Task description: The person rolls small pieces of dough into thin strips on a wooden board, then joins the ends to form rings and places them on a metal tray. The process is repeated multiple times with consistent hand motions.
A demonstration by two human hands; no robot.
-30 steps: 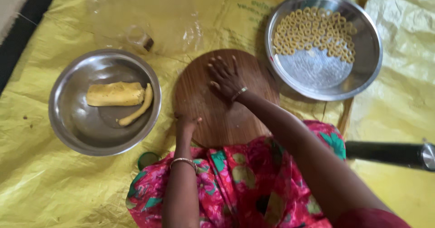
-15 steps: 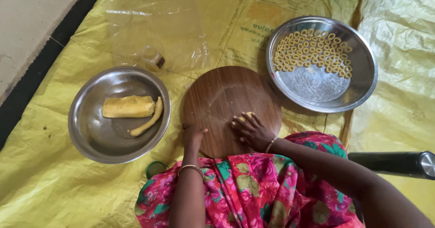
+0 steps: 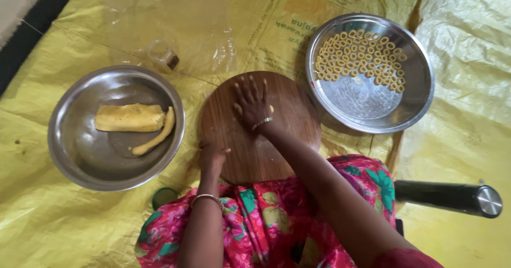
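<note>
Head view shows a crinkled yellow plastic sheet (image 3: pixel 53 220) covering the floor across the whole frame. At centre lies a round brown wooden board (image 3: pixel 290 124), resting against a lap in pink floral cloth (image 3: pixel 255 230) at the bottom. On the left sits a shallow round steel bowl (image 3: pixel 69 161) holding a block of yellow dough (image 3: pixel 129 117) and a thin rolled dough rope (image 3: pixel 157 135). At upper right a round steel plate (image 3: pixel 372 105) carries many small yellow dough rings (image 3: pixel 359 55) packed along its far side. A black cylinder with a steel end (image 3: pixel 450 196) lies at lower right, and a small clear glass jar (image 3: pixel 162 56) lies at upper left.

The right hand (image 3: pixel 253 103) lies flat, fingers spread, pressing a small bit of dough (image 3: pixel 271 108) onto the board's middle. The left hand (image 3: pixel 212 155) curls over the board's near-left edge, steadying it.

The dough looks soft, light and easily squashed; a gentle pinch suits it.
</note>
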